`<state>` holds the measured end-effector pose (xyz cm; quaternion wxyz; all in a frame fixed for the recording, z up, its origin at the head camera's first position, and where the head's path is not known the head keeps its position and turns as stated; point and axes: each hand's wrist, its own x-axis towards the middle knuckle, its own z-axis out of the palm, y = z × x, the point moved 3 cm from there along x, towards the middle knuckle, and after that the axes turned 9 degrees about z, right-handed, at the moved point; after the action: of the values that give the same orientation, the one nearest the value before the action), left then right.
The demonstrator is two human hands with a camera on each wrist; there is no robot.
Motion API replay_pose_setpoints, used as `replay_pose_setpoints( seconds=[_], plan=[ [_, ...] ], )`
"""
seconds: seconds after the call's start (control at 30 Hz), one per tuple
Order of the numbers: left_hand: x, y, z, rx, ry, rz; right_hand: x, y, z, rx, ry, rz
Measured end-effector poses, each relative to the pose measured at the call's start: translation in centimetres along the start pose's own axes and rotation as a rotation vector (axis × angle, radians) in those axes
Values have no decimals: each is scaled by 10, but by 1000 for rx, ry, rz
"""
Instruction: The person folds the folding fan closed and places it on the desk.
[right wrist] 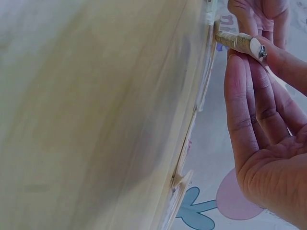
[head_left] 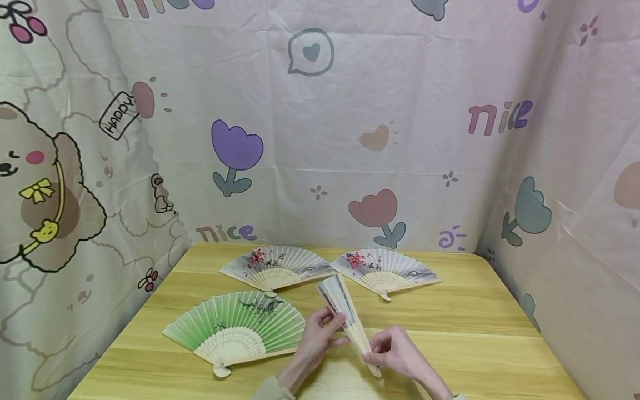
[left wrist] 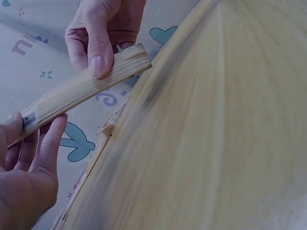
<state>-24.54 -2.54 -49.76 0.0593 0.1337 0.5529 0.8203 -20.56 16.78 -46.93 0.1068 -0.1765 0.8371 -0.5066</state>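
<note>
A folding fan point(head_left: 356, 333), nearly closed, is held at a slant above the table with its grey-and-white cloth end up and its bare wooden ribs down. My left hand point(head_left: 316, 336) grips it where cloth meets ribs, thumb on the near side. At the lower, pivot end, my right hand point(head_left: 397, 353) pinches the ribs between thumb and fingers. In the left wrist view the flat wooden guard point(left wrist: 91, 86) faces the camera. The right wrist view shows the metal pivot pin point(right wrist: 262, 51) by the right thumb.
An open green fan point(head_left: 235, 316) lies left on the wooden table point(head_left: 480, 322). Two open grey-and-white fans with red blossoms lie behind, one at back left point(head_left: 275, 269) and one at back right point(head_left: 382, 266). Printed cloth point(head_left: 320, 111) hangs around the table.
</note>
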Motion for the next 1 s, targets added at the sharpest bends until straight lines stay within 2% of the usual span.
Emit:
replay_pose_setpoints(
  seconds=[0.23, 0.5, 0.77, 1.0],
  plan=[
    [0, 1, 1, 1, 35, 20, 0, 1, 0, -16, 13, -9],
    [2, 3, -3, 31, 127, 50, 1, 2, -1, -30, 12, -9],
    [2, 4, -4, 18, 142, 51, 0, 2, 0, -32, 4, -25],
    [2, 3, -5, -23, 117, 58, -1, 1, 0, -30, -7, -8]
  ],
)
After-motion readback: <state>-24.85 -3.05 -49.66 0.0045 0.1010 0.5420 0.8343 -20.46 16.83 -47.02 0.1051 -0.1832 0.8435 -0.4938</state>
